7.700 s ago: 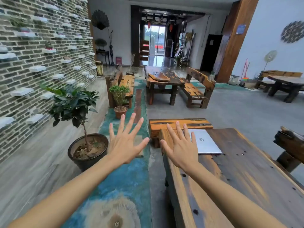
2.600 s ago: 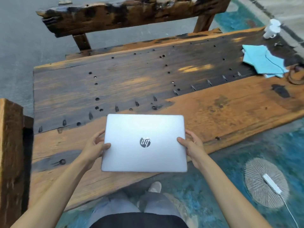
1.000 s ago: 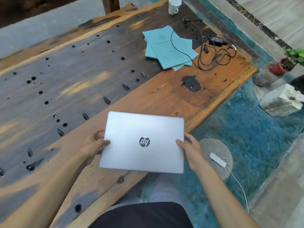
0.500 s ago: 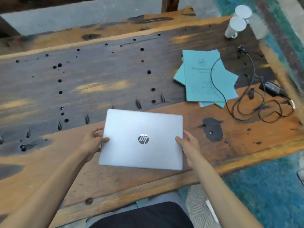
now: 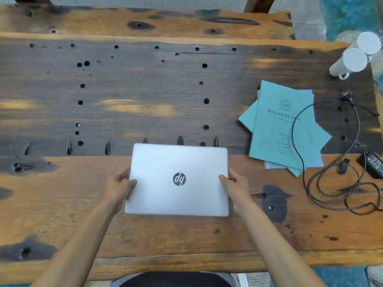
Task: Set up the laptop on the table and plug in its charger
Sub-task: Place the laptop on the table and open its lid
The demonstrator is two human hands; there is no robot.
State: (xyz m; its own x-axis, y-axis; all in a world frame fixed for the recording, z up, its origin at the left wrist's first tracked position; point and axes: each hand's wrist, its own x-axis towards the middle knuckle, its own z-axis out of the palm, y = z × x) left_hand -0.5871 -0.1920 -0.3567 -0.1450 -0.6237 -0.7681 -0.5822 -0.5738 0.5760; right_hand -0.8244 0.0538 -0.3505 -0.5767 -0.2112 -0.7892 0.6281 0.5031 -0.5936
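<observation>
Laptop is silver, lid closed, round dark logo centred on top, corners rounded, no visible marks. I'm gripping it by both short edges: left hand thumb on the lid, fingers under; right hand same on the other side. It sits over the near-middle of the wooden table; can't tell if it's resting or just above. Charger with coiled cable lies well to the right, partly over teal booklets. Two white cups at the far right corner.

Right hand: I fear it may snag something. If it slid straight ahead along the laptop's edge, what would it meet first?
Probably nothing: beyond the right hand, bare table continues to its far edge.
</observation>
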